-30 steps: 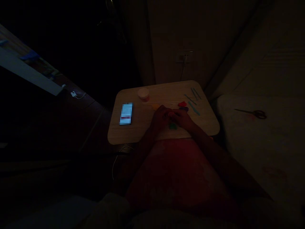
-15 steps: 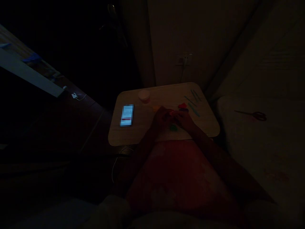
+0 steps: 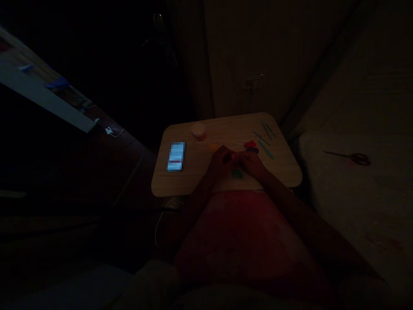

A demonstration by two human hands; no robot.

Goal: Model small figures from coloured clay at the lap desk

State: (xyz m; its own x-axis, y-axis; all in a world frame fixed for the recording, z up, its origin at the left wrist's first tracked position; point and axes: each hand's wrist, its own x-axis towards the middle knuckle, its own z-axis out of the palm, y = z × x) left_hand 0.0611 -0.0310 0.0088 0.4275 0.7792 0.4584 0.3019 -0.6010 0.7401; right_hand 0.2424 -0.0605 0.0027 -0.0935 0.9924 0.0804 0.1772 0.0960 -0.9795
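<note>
Grip: the left hand [image 3: 222,163] and right hand [image 3: 253,164] are curled closed and meet fingertip to fingertip, with a small pinkish piece [image 3: 235,157] showing between them; the room is too dim to tell which hand holds it, or whether either does.
Arms: the left forearm [image 3: 201,196] and right forearm [image 3: 284,191] angle inward from the near corners of the board, and both wrists are bent so the hands sit low, just above its surface, near its near edge.
Pinkish piece: held up between the hands, above the near middle of the board.
Beside the hands: a green clay lump [image 3: 238,174] lies just under the fingers on the near side. A red clay piece [image 3: 250,144] and a dark blue clay piece [image 3: 252,150] sit touching just beyond the right hand, and an orange clay bit [image 3: 214,147] lies far of the left hand.
Board: a small round-cornered wooden table [image 3: 180,183] carries all of these.
Far right of board: thin teal sticks [image 3: 266,131] lie in a loose group.
Far left of board: a round pale tub [image 3: 198,131].
Left of board: a lit phone [image 3: 176,156], its screen blurred.
Right of board: black-handled scissors [image 3: 351,158] on a pale cushion [image 3: 342,206].
Lap: a red garment [image 3: 245,232].
</note>
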